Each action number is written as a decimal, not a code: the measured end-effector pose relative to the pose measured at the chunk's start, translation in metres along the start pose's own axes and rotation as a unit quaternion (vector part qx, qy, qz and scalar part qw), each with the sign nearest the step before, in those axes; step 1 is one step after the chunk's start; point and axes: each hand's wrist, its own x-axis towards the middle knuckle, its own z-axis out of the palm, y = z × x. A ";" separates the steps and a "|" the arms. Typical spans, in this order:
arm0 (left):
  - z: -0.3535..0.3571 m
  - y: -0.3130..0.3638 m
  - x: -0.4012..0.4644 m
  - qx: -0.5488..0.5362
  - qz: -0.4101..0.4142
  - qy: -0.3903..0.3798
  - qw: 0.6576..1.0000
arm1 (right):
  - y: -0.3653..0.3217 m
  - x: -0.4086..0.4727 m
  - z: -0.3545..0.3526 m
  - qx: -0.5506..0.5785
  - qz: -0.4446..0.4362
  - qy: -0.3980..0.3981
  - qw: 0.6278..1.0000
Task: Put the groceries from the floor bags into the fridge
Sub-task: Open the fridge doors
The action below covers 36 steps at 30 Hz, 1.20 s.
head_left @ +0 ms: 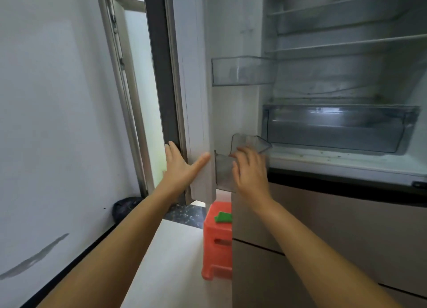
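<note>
While no groceries or bags are showing, bracing fridge door edge with flat left hand at centre; right hand, nearer, fingers curling over lower door bin.

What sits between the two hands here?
Head view: the open fridge door's edge. Left hand rests on its outer side, right hand at the lower door bin.

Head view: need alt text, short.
A person's left hand presses flat on the edge of the open fridge door while the right hand holds the door's lower clear bin. The fridge shelves and crisper drawer look empty; an orange stool stands on the floor below.
</note>
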 end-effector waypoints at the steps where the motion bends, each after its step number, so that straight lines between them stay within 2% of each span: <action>1: 0.002 -0.001 0.002 -0.010 0.017 0.006 1.000 | -0.003 -0.001 0.009 -0.003 -0.003 0.011 1.000; 6: 0.001 -0.021 0.024 -0.029 0.070 0.064 0.995 | -0.020 0.002 0.031 -0.031 -0.013 -0.009 0.999; 12: -0.020 -0.041 0.043 -0.065 0.073 0.035 0.995 | -0.034 0.008 0.040 -0.066 -0.062 -0.082 0.993; 20: -0.023 -0.048 0.047 -0.019 -0.006 0.043 0.999 | -0.055 0.021 0.060 -0.087 -0.077 -0.113 0.987; 25: -0.021 -0.048 0.024 -0.042 -0.041 0.063 0.996 | -0.064 0.032 0.043 -0.084 -0.062 -0.237 0.966; 28: -0.027 -0.056 -0.011 -0.061 -0.062 0.078 0.993 | -0.055 0.032 0.028 -0.006 -0.076 -0.262 0.962; 30: -0.032 -0.062 -0.045 -0.053 -0.073 0.091 0.992 | -0.049 0.017 0.018 0.119 -0.083 -0.209 0.967; 32: -0.039 -0.073 -0.083 -0.025 -0.074 0.104 0.992 | -0.050 -0.015 0.015 0.166 -0.108 -0.169 0.966; 34: -0.045 -0.085 -0.122 0.000 -0.104 0.114 0.988 | -0.059 -0.061 0.025 0.166 -0.139 -0.197 0.956; 36: -0.052 -0.104 -0.167 0.027 -0.143 0.121 0.982 | -0.076 -0.114 0.040 0.172 -0.141 -0.269 0.937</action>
